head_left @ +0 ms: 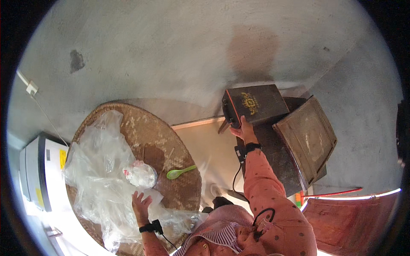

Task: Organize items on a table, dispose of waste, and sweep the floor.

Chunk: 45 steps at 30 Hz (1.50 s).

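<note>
My right hand is at the near left corner of a black box with a gold emblem, a red edge line and a handle on its left side. One finger lies up along the box's face and the others curl at its edge. My left hand has its fingers spread, over a crumpled clear plastic sheet. Just beyond it sits a clear container or bag of white stuff; which one I cannot tell. A green spoon lies to the right of that, on a round woven tray.
Under the box is a dark wooden surface, with a wooden panel tilted on its right. A white appliance stands at the far left. Behind everything runs a grey wall. A reddish panel is at the lower right.
</note>
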Each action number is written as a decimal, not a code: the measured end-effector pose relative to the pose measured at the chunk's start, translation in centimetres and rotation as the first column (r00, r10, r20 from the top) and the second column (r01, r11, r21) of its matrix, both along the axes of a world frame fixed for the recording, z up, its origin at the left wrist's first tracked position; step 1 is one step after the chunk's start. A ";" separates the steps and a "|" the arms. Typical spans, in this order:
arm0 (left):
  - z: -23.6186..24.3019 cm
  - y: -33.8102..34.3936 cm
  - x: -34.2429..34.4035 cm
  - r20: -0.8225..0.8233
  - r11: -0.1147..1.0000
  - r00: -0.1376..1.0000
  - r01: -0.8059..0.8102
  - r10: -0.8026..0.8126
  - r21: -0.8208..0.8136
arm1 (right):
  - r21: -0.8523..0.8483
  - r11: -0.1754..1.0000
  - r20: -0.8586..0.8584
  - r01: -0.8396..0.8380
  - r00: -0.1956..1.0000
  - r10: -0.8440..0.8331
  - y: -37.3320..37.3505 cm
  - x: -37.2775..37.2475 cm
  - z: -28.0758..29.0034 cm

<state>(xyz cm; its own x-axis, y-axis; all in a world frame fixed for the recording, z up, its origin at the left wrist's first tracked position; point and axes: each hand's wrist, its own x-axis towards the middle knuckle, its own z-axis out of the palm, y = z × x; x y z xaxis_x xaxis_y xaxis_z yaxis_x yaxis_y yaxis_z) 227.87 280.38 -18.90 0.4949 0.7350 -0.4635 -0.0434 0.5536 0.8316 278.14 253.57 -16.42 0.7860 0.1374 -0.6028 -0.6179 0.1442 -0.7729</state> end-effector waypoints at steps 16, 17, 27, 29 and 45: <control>5.4 -1.0 1.3 -0.022 0.979 0.999 0.028 -0.024 0.203 | -0.099 0.967 -0.044 -0.233 0.972 0.229 -0.6 0.4 -0.5; 5.4 -1.1 1.1 0.016 0.968 0.999 0.036 -0.042 0.247 | -0.093 0.960 -0.020 -0.264 0.964 0.264 -0.8 -0.7 -0.8; 7.2 -2.3 5.1 -0.125 0.925 0.990 -0.011 0.063 0.380 | -0.172 0.905 -0.121 -0.390 0.920 0.373 -11.5 -11.5 -4.7; 7.6 -2.8 6.7 -0.169 0.936 0.983 -0.010 0.074 0.353 | -0.188 0.913 -0.165 -0.361 0.928 0.333 -14.7 -12.6 -5.1; 8.8 -6.1 4.4 -0.133 0.942 0.991 0.068 -0.025 0.329 | -0.176 0.637 -0.395 -0.750 0.647 0.652 -18.0 -14.7 -8.9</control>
